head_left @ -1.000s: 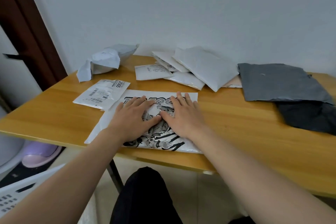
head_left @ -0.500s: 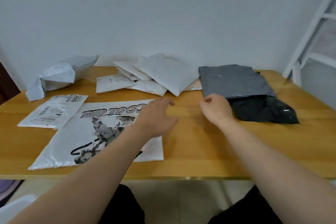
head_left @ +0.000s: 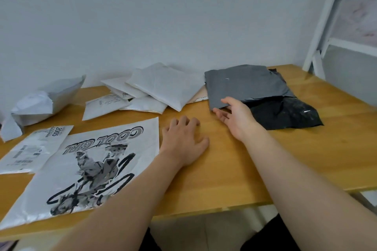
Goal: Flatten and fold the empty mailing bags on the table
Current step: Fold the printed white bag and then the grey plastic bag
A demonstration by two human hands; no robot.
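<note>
Grey mailing bag [head_left: 244,85] lies flat at the back right of the wooden worktop [head_left: 234,169], long axis running roughly front to back w/ its near left corner pointing toward the person; it sits partly over a black bag [head_left: 289,114]. Right hand [head_left: 234,116] is at that near corner, thumb on top of the grey film, fingers loosely spread at the edge; can't tell if the grip has closed on it. Left hand [head_left: 183,140] rests palm down on bare wood, fingers bent, holding nothing, just beside the printed white bag [head_left: 81,169], which lies flat at front left. Near it: a labelled white bag [head_left: 32,149], a crumpled pale bag [head_left: 44,100], and a heap of white bags [head_left: 155,87] by the wall, next to the grey one.
</note>
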